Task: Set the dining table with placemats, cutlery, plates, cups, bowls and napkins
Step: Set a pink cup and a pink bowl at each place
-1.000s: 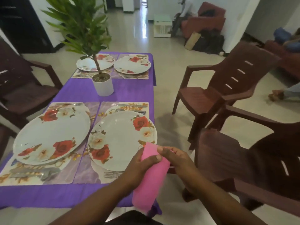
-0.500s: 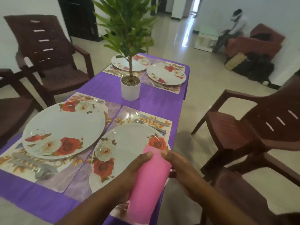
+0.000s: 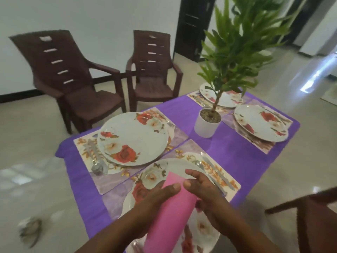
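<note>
Left hand (image 3: 151,201) fingers (image 3: 173,188) curled round a pink napkin (image 3: 170,214), thumb pressed on its upper face; right hand (image 3: 206,196) cupping the other side, fingers (image 3: 193,173) only loosely bent against the fold, so a light hold rather than a clench. Napkin held just above the nearest floral plate (image 3: 175,166), not yet laid down. Judged well along but not finished: four placemats down, the near one (image 3: 215,165) carrying a knife (image 3: 217,173) and spoon beside the plate, the next plate (image 3: 133,138) on its mat with cutlery (image 3: 96,157) on the left, two more plates (image 3: 260,126) on mats at the far end. Left to do, as far as visible: no napkin placed at any setting, no cups, no bowls in view. Potted plant (image 3: 207,125) in a white pot at the middle of the desk, which wears a purple cloth (image 3: 237,152). Around it, brown plastic chairs (image 3: 73,75) against a white wall, another chair edge at lower right, pale glossy tiled floor (image 3: 31,134), a dark doorway behind, something small and blurred lying on the floor at lower left
</note>
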